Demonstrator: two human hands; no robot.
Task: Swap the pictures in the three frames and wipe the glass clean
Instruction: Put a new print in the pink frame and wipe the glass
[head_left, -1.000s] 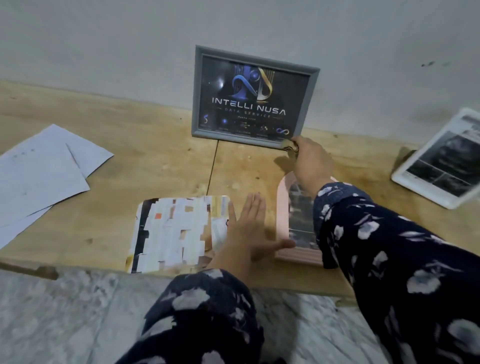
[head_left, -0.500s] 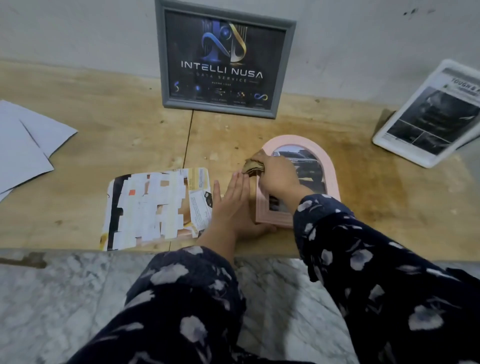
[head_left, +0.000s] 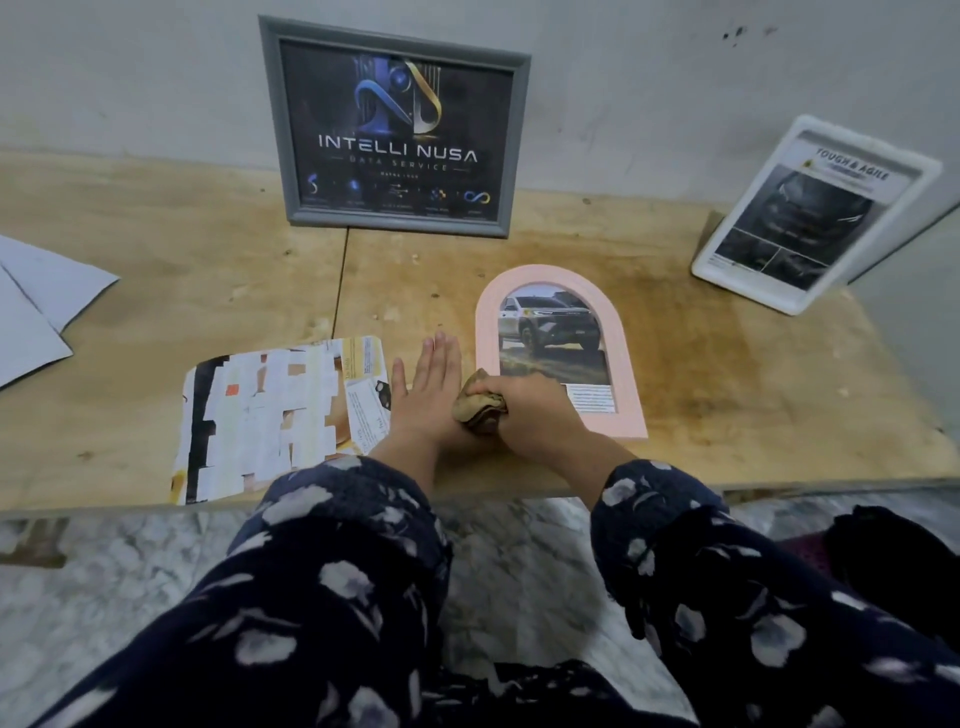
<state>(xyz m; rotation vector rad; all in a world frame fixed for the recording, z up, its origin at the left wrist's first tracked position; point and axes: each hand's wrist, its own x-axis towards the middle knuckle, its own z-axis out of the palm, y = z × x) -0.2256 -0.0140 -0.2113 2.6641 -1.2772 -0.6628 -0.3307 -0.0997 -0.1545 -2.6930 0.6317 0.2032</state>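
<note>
A pink arched frame (head_left: 626, 358) with a car picture lies flat on the wooden table. My right hand (head_left: 535, 410) presses a crumpled tan cloth (head_left: 478, 402) onto the frame's lower left part, covering that corner. My left hand (head_left: 428, 387) lies flat on the table, fingers together, just left of the frame. A grey frame (head_left: 275, 130) with a dark "Intelli Nusa" picture leans upright against the wall behind. A white frame (head_left: 810, 213) with a dark car picture leans at the far right.
A loose printed picture (head_left: 270, 415) lies on the table left of my left hand. White paper sheets (head_left: 36, 306) lie at the far left. The wooden table's front edge (head_left: 130, 506) meets a marble floor (head_left: 104, 571) below.
My right hand brought the cloth from the grey frame's lower right corner down onto the pink frame, then slid it toward the frame's lower left. The left hand stayed flat.
</note>
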